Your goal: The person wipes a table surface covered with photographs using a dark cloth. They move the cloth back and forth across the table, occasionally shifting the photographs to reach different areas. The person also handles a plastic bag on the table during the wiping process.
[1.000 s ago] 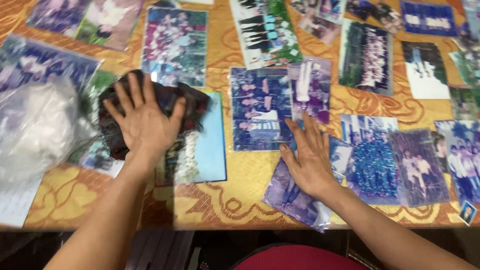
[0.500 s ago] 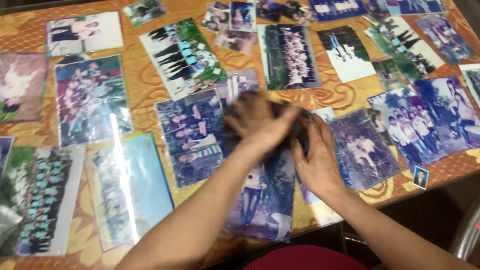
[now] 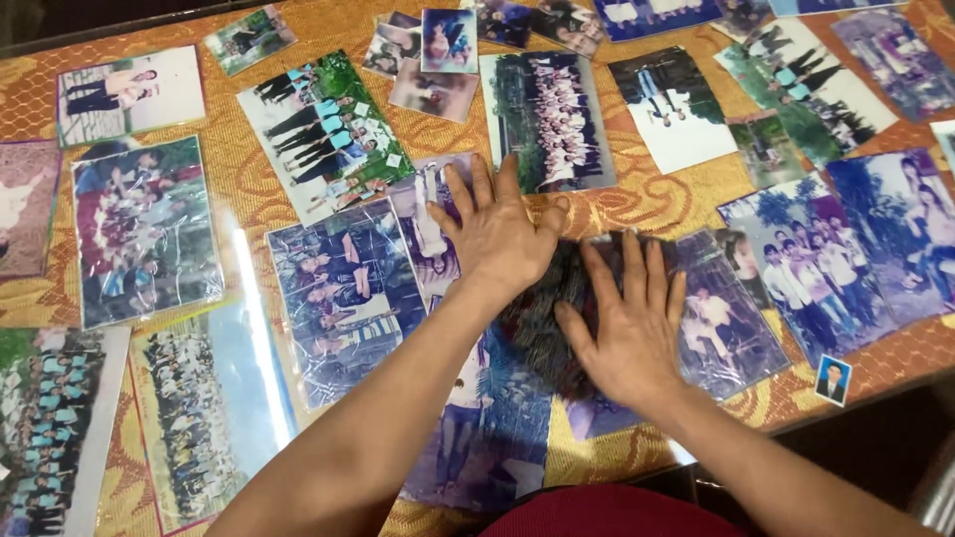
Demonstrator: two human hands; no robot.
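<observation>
Head view: both hands flat, fingers spread, gripping nothing. Right hand (image 3: 625, 328) presses palm-down on a dark cloth (image 3: 557, 298), which lies bunched on top of laminated photos near the front edge of the worktop (image 3: 647, 204). Left hand (image 3: 494, 231) lies just left of and behind the cloth, palm on a photo, heel touching the cloth's upper left edge. Forearms come in from the bottom of frame, the left one crossing over photos.

Landmark = cloth. Tall group photo (image 3: 549, 121) sits just behind it, past the left fingertips. Blue-toned group photo (image 3: 343, 298) is left of it, beside the left wrist. Small portrait photo (image 3: 833, 379) lies to the right, near the worktop's front edge. More photos cover the orange patterned worktop all round, most under glossy plastic with glare.
</observation>
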